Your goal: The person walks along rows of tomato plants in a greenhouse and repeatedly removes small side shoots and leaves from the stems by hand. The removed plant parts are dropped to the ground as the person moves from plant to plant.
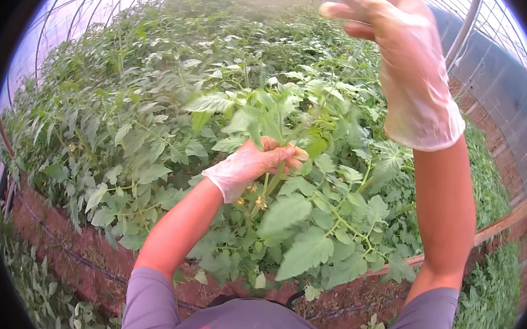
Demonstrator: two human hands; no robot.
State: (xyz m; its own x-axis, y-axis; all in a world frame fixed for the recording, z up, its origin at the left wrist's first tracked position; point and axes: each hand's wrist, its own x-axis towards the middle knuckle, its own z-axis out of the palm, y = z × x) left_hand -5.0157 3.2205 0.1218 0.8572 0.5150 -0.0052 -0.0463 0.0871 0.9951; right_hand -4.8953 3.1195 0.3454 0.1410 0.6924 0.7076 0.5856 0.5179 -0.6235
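Note:
Clear thin gloves cover both of my hands. My left hand (pixel 263 162), at the middle of the view, grips the upper stem of a tomato plant (pixel 305 254) between thumb and fingers. Leaves of the stem's top spread above that hand, slightly blurred. Small yellow flowers (pixel 261 203) hang just below it, beside the thick green stem. My right hand (pixel 387 31) is raised high at the upper right, above the foliage, its fingers apart and partly cut off by the picture's edge. Whether something thin lies between its fingertips cannot be told.
Dense rows of tomato plants (pixel 159 88) fill the greenhouse ahead. A dark drip hose (pixel 74 254) runs over reddish soil (pixel 97 244) near my body. At the right, a wooden rail (pixel 512 218) crosses low, and a metal post (pixel 465 29) stands before the greenhouse's side wall (pixel 506 99).

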